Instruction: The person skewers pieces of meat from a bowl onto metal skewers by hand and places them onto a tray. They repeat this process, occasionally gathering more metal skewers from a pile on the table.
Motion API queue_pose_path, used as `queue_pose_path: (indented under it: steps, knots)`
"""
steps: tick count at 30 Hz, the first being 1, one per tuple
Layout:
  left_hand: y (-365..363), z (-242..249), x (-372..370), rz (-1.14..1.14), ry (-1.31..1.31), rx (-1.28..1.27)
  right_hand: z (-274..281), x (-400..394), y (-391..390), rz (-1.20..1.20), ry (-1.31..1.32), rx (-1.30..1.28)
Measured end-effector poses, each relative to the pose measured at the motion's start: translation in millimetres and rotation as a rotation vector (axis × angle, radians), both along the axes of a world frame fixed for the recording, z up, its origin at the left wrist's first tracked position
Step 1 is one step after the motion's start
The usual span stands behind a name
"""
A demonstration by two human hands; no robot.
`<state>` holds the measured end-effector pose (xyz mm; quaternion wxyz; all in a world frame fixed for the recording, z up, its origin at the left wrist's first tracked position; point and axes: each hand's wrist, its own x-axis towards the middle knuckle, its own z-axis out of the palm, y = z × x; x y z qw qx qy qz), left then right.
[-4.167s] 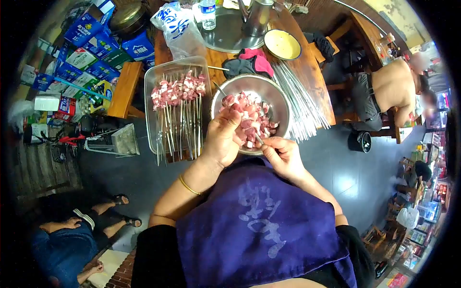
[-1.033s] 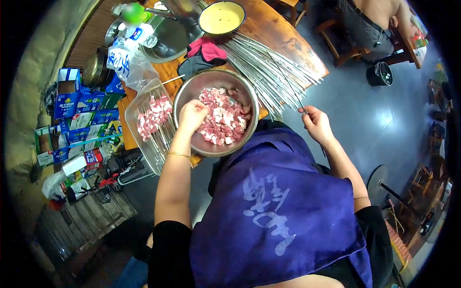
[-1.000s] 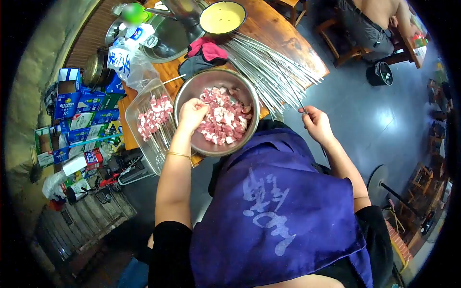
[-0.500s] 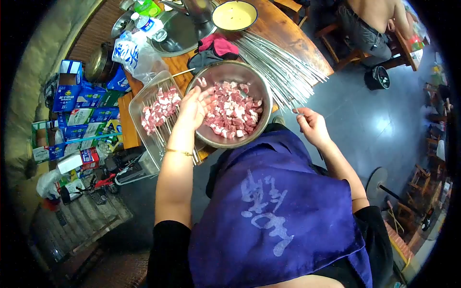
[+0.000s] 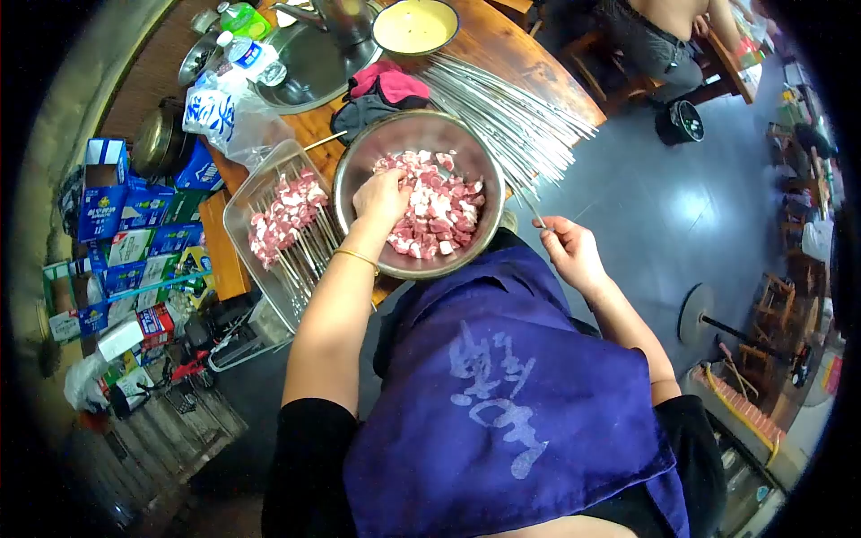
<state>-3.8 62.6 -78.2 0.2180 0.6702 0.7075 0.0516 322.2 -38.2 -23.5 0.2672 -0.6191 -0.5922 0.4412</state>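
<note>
1. Your right hand [image 5: 571, 254], right of the steel bowl [image 5: 359, 170], pinches a thin, stiff skewer [image 5: 533, 212] by its lower end.
2. Your left hand [image 5: 381, 199] curls into the bowl's meat cubes [image 5: 444, 211]: soft, wet, likely slippery, so pinch one firmly.
3. Beyond the bowl lie spare skewers [image 5: 511, 112].

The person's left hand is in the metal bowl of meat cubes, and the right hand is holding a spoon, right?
Not a spoon. In the head view the right hand holds a thin metal skewer. The left hand is indeed in the metal bowl of meat cubes.
</note>
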Motion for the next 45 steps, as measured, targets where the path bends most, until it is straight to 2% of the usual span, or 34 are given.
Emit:
queue_pose_path:
  steps: [6,9,12,13,15,16,19,20,23,24,28,31,34,37,45]
  knots:
    - [0.6,2.1,-4.7,-0.295,0.121,0.132,5.3,-4.6,-17.6,-0.052,-0.017,0.0]
    - [-1.3,4.4,-6.0,-0.34,0.093,0.231,9.9,-5.8,-23.5,-0.064,0.002,-0.014]
    - [-6.5,15.9,-9.1,-0.13,-0.175,0.177,15.2,-17.4,-27.1,-0.122,0.125,0.031]
    - [-8.1,19.9,-11.8,-0.032,-0.281,0.144,17.2,-20.8,-28.0,-0.146,0.183,0.057]
    - [-10.4,23.7,-15.9,0.341,-1.012,-0.063,32.9,-22.1,-25.3,-0.041,0.175,0.003]
    - [-15.2,31.6,-19.9,0.429,-1.313,-0.117,42.3,-23.0,-23.1,0.016,0.171,-0.023]
    - [-30.9,59.4,-22.4,0.556,-1.874,-0.2,60.8,-24.9,-17.7,0.232,0.201,-0.228]
    - [-34.7,61.8,-22.6,0.552,-1.977,-0.217,67.9,-28.7,-15.6,0.291,0.207,-0.243]
    - [-44.2,71.1,-15.7,0.706,-2.05,-0.178,85.1,-42.0,-10.0,0.393,0.254,-0.145]
    - [-46.6,73.2,-15.5,0.637,-2.12,-0.179,88.2,-44.0,-8.1,0.422,0.225,-0.137]
    - [-52.3,80.7,-13.0,0.688,-2.142,-0.129,96.7,-50.8,1.4,0.502,0.117,-0.13]
    - [-53.4,100.2,-9.0,0.754,-2.201,-0.157,93.0,-51.6,0.8,0.485,0.111,-0.102]
    - [-52.8,107.5,-9.9,0.721,-2.271,-0.152,91.2,-53.3,-0.2,0.461,0.11,-0.11]
    - [-52.1,96.8,-10.9,0.773,-2.178,-0.077,91.9,-55.4,-1.1,0.46,0.11,-0.102]
    - [-46.6,90.0,-10.4,0.788,-2.24,-0.003,88.9,-59.0,-4.2,0.46,0.098,-0.03]
